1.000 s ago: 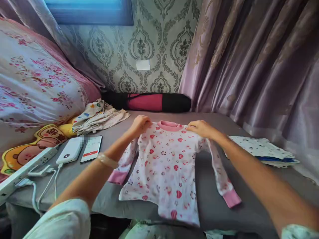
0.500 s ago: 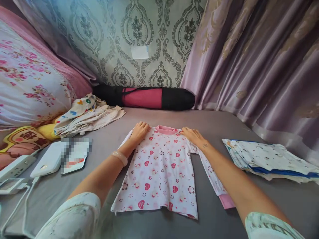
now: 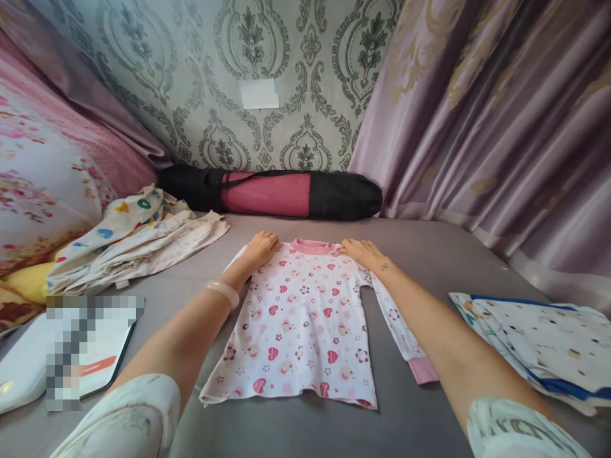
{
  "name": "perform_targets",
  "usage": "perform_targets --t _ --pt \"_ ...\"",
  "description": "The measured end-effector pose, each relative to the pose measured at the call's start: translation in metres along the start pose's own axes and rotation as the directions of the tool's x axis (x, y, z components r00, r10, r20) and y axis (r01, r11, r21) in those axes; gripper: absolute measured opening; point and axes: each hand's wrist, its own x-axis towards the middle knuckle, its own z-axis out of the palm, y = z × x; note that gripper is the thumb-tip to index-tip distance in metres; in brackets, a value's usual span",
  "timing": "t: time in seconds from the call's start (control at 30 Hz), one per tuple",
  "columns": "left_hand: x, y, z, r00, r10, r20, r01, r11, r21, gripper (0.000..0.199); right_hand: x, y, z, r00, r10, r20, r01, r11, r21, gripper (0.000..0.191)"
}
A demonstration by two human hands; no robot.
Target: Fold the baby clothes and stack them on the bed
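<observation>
A child's long-sleeved shirt [image 3: 303, 318], white with pink hearts and flowers and a pink collar, lies spread flat on the grey bed sheet [image 3: 410, 261]. Its collar points away from me. At the left shoulder seam, my left hand [image 3: 261, 247] is closed on the fabric, with the fingertips partly hidden. My right hand [image 3: 361, 252] grips the opposite shoulder beside the collar, fingers bent over the cloth. The right sleeve stretches down under my right forearm to a pink cuff [image 3: 422, 371]. My left arm hides most of the other sleeve.
A black and pink rolled bag [image 3: 267, 194] lies along the wall. Crumpled clothes [image 3: 143, 242] sit at the left, with a blurred phone [image 3: 102, 366] and a white device [image 3: 28, 359] nearer me. Folded clothes [image 3: 548, 340] lie at the right, below the curtain [image 3: 477, 114].
The view has tilted and shifted slightly, pushing the side items outward. Both hands stay at the shirt's shoulders, and the shirt lies nearly the same.
</observation>
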Motion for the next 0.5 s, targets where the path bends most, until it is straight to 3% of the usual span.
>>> perform_targets --t 0.1,0.17,0.33,0.5 --pt "0.008 0.006 0.003 0.980 -0.154 0.127 0.164 0.984 -0.065 0.027 0.010 -0.004 0.007 0.997 0.075 0.011 -0.076 0.991 0.108 0.033" --pt "0.011 0.016 0.004 0.973 -0.177 0.145 0.192 0.977 -0.095 0.028 0.016 -0.011 0.013 0.996 0.087 -0.022 -0.082 0.980 0.180 0.034" --pt "0.020 0.045 0.003 0.976 -0.177 0.124 0.196 0.968 -0.159 0.032 0.026 -0.037 0.023 0.988 0.093 -0.125 -0.056 0.962 0.267 0.033" --pt "0.024 0.052 0.015 0.971 -0.231 0.057 0.238 0.955 -0.175 0.035 0.030 -0.047 0.037 0.960 0.192 -0.203 -0.138 0.958 0.253 0.033"
